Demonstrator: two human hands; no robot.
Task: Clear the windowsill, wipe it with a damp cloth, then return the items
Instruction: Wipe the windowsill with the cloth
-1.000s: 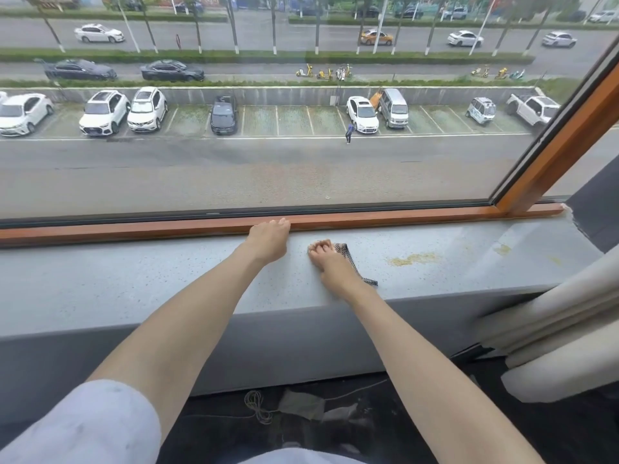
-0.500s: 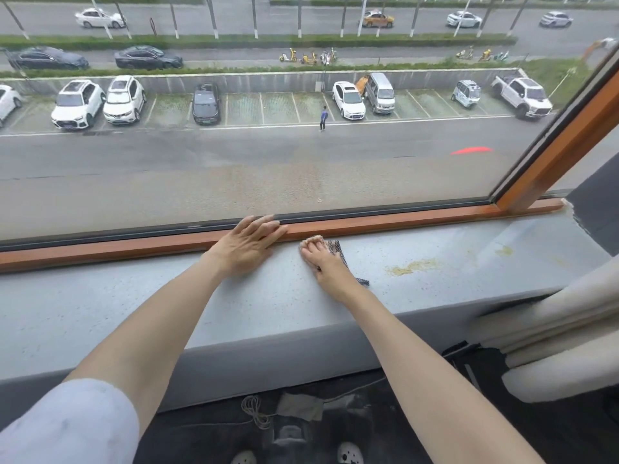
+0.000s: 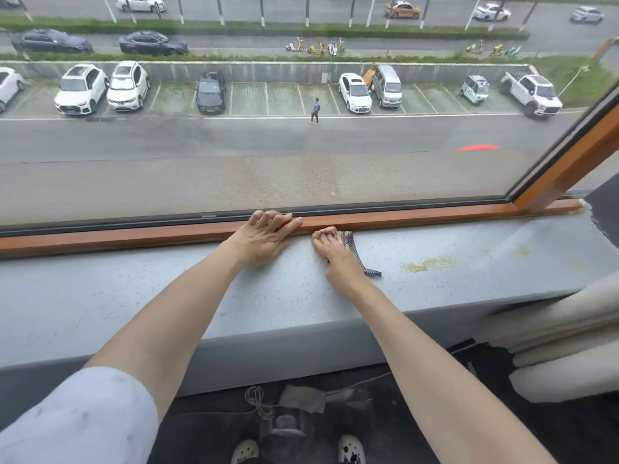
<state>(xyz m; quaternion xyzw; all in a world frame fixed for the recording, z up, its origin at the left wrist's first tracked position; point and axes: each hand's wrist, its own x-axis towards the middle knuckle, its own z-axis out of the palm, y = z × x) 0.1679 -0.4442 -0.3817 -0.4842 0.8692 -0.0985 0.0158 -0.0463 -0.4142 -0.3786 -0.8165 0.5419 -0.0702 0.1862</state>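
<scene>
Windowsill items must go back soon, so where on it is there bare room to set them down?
The widest bare stretch of windowsill lies left of the left hand, between wooden frame and front edge. Right of the cloth under the right hand, a yellowish stain and the curtain crowd it.

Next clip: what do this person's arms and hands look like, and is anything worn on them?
Both forearms are bare. A white short sleeve with faint grey smudges covers the left upper arm; no sleeve shows on the right. The left hand and right hand carry no glove, ring or watch.
</scene>
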